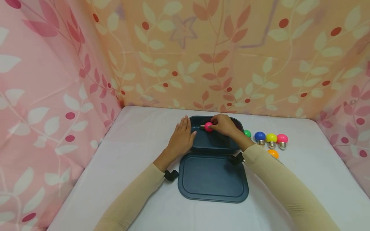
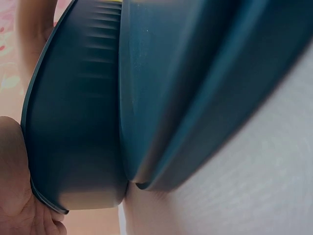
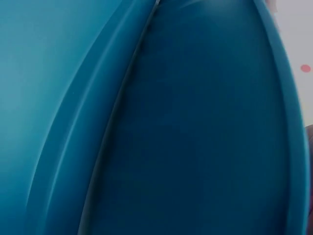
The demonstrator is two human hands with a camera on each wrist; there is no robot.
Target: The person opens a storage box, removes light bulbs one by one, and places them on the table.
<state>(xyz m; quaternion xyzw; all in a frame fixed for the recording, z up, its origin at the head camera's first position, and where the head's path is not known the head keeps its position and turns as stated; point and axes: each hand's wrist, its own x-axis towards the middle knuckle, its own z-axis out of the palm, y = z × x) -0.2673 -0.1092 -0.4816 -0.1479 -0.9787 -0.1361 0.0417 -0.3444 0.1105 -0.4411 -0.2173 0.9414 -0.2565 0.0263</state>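
Note:
Inside the dark blue box (image 1: 214,145), near its back wall, a pink light bulb (image 1: 208,126) lies sideways with its metal screw base toward the left. My right hand (image 1: 224,124) pinches the round end of this bulb between thumb and fingers. Against the box's left side rests my left hand (image 1: 181,136), its fingers straight and pointing away from me. In the left wrist view that hand (image 2: 19,196) touches the box's rim (image 2: 30,98). The right wrist view shows mostly the box wall (image 3: 195,122); the bulb is hidden there.
A flat dark blue lid (image 1: 213,178) lies in front of the box. To the right are a green bulb (image 1: 247,133), a blue bulb (image 1: 259,136), a yellow bulb (image 1: 271,138), another pink bulb (image 1: 282,139) and an orange bulb (image 1: 273,154), partly behind the right sleeve. Floral curtains (image 1: 185,64) surround the white table.

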